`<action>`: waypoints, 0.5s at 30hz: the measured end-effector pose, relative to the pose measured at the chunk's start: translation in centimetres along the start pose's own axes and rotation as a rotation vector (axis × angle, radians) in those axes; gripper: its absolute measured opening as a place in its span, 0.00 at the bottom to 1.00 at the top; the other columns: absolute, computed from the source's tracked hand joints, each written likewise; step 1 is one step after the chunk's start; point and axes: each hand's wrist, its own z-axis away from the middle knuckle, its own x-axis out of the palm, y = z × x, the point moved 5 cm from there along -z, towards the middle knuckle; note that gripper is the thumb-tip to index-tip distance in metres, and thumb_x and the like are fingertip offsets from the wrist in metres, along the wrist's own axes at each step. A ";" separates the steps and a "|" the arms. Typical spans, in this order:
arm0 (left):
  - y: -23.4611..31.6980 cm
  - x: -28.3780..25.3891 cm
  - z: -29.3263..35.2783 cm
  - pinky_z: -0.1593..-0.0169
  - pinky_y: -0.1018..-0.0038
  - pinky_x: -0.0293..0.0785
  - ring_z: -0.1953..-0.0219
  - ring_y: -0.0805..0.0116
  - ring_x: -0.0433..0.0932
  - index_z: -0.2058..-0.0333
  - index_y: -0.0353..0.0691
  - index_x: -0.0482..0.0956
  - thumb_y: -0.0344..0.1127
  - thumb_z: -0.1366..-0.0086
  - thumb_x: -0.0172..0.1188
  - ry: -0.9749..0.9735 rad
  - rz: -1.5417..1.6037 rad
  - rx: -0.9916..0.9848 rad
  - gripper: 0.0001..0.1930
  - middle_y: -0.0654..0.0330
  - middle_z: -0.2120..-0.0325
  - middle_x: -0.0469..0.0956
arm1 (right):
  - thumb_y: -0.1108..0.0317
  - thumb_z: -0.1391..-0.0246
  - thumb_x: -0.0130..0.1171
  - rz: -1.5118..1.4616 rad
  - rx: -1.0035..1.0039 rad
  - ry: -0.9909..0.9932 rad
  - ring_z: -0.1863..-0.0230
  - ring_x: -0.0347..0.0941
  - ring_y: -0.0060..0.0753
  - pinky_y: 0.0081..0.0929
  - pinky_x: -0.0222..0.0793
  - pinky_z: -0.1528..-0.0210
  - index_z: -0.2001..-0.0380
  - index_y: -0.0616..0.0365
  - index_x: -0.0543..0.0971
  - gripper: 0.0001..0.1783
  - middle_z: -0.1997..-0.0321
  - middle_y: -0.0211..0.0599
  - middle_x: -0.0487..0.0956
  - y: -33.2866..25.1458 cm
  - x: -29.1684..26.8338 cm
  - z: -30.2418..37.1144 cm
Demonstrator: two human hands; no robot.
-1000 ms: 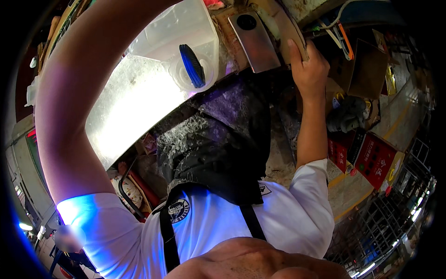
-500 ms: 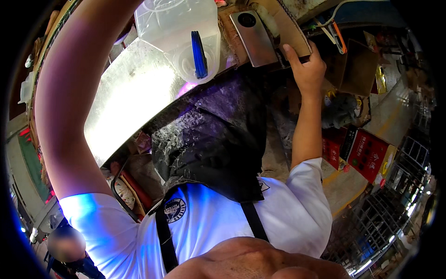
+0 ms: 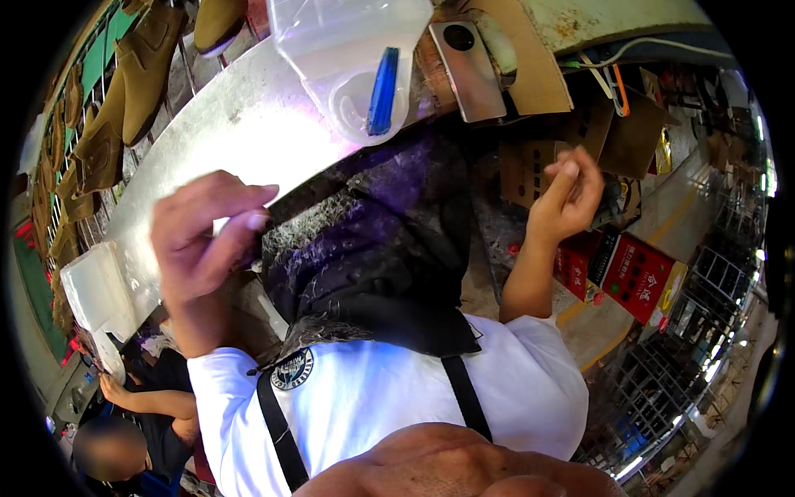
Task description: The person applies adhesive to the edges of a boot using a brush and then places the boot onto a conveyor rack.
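Note:
My left hand (image 3: 203, 236) is raised above the near edge of the brightly lit workbench (image 3: 236, 141). Its thumb and forefinger are bent with a gap between them, and nothing shows in that gap. To the right, my right hand (image 3: 567, 195) hangs in the air, apart from the cardboard box (image 3: 542, 87) on the bench. Its fingers curl in towards the thumb, and I see nothing in them. Between the hands, at the bench edge, lies a translucent plastic container (image 3: 335, 41) with a long blue object (image 3: 383, 93) at its narrow end.
A phone (image 3: 468, 70) lies right of the container. Tan suede shoes (image 3: 153, 70) stand on a rack at the left. A white plastic box (image 3: 99, 286) sits at the bench's left end, near another person (image 3: 157, 398). Red cartons (image 3: 638, 277) stand on the floor at right.
My left arm has drawn back from far over the bench, bringing the hand into view. My right hand has let go of the cardboard edge and moved down towards me.

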 end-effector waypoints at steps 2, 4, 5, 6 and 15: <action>-4.6 2.2 4.0 0.70 0.75 0.73 0.77 0.70 0.80 0.67 0.33 0.87 0.25 0.39 0.67 -0.013 0.140 -0.320 0.03 0.54 0.73 0.85 | 0.77 0.35 0.58 -0.014 -0.034 -0.137 0.71 0.76 0.20 0.16 0.73 0.68 0.51 0.67 0.79 0.11 0.62 0.41 0.84 -1.7 0.7 1.8; -8.3 5.2 7.6 0.69 0.76 0.73 0.74 0.74 0.79 0.68 0.34 0.86 0.29 0.37 0.68 -0.003 0.266 -0.480 0.04 0.58 0.76 0.83 | 0.77 0.32 0.53 -0.012 -0.025 -0.222 0.72 0.74 0.18 0.15 0.70 0.70 0.54 0.70 0.80 0.10 0.66 0.41 0.84 -3.6 2.6 1.8; -9.4 6.4 8.8 0.67 0.77 0.73 0.73 0.73 0.80 0.68 0.35 0.86 0.28 0.36 0.68 -0.025 0.309 -0.468 0.03 0.58 0.76 0.83 | 0.77 0.32 0.53 -0.027 -0.052 -0.292 0.72 0.74 0.18 0.15 0.70 0.70 0.52 0.69 0.80 0.10 0.64 0.41 0.84 -4.3 3.6 1.4; -10.0 7.2 9.7 0.66 0.76 0.75 0.72 0.70 0.81 0.67 0.35 0.87 0.27 0.36 0.67 -0.073 0.277 -0.478 0.03 0.56 0.74 0.84 | 0.77 0.33 0.54 -0.068 -0.013 -0.308 0.71 0.75 0.18 0.15 0.70 0.69 0.52 0.69 0.80 0.10 0.64 0.40 0.84 -4.9 4.6 0.8; -8.8 3.8 10.3 0.66 0.67 0.77 0.72 0.56 0.83 0.65 0.36 0.87 0.31 0.39 0.70 0.016 0.150 -0.267 0.06 0.54 0.74 0.83 | 0.83 0.39 0.59 -0.203 0.032 -0.575 0.63 0.76 0.18 0.18 0.75 0.58 0.39 0.73 0.68 0.25 0.37 0.43 0.76 -10.9 13.7 -3.4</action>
